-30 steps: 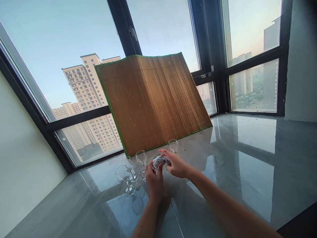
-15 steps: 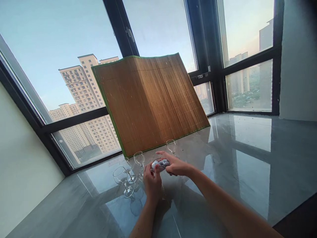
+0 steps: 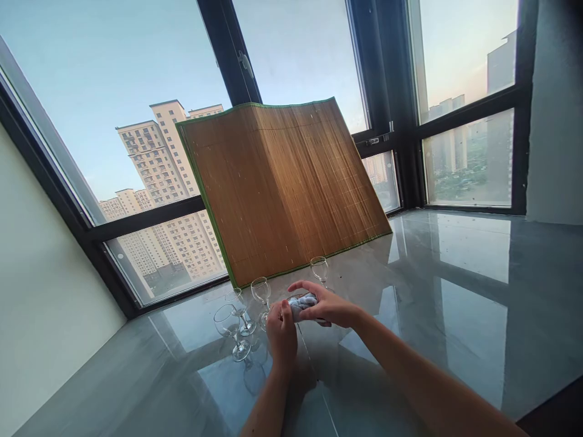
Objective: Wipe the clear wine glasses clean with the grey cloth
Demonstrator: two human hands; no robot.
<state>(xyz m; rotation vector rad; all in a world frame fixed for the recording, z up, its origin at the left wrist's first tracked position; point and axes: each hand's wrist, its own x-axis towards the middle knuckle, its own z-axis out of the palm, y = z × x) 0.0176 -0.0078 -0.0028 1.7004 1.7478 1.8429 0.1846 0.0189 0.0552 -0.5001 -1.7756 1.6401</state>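
Tall windows (image 3: 136, 91) with high-rise blocks beyond enclose a glossy grey surface (image 3: 455, 291). Against the glass leans a bamboo mat (image 3: 282, 188), edged in green. Before its lower edge stand four empty stemmed glasses (image 3: 227, 321), upright and near one another. Just right of them your left hand (image 3: 281, 334) closes around a wine glass (image 3: 296, 298), held above the surface. Your right hand (image 3: 328, 306) curls its fingers on a pale cloth (image 3: 304, 301) pressed against that glass.
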